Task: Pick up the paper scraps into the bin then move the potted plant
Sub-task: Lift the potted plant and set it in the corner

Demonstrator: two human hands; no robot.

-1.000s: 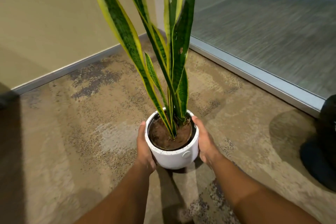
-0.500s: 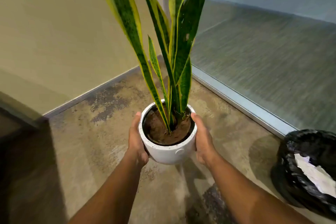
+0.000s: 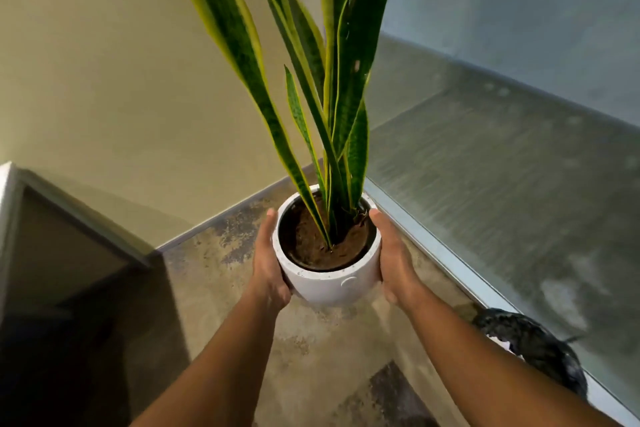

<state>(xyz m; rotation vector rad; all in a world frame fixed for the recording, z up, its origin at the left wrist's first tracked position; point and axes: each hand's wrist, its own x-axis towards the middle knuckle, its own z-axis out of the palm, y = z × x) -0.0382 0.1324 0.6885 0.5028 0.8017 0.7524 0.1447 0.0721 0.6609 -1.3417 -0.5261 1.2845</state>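
1. At far left, a dark cabinet edge (image 3: 69,253) stands against the beige wall (image 3: 104,62), with mottled carpet (image 3: 311,350) running from it toward the corner.
2. Left of centre, the left hand (image 3: 268,263) presses against the pot's left side. Its thumb lies along the rim and its other fingers wrap round the far side, so their tips are hidden.
3. Between the two hands sits the potted plant (image 3: 329,274), a white round pot with brown soil. It appears to be held clear of the carpet, close to the room's corner.
4. Its long axis is the upright one: the stiff green and yellow leaves (image 3: 242,55) rise from the soil and lean slightly toward the camera, out past the top of the view.
5. Right of the pot, the right hand (image 3: 394,260) mirrors the left, palm flat against the wall of the pot, thumb up by the rim.
6. Both hands are equally near, one on each side, so the pot is clamped between them and the load looks evenly shared.
7. My judgement is that the setting-down turns on keeping the pot level, since the tall leaves would tip it.
8. At right, a frosted glass partition (image 3: 502,166) runs along the carpet, and a black-lined bin (image 3: 540,354) with something pale inside stands beside it, below the right forearm.
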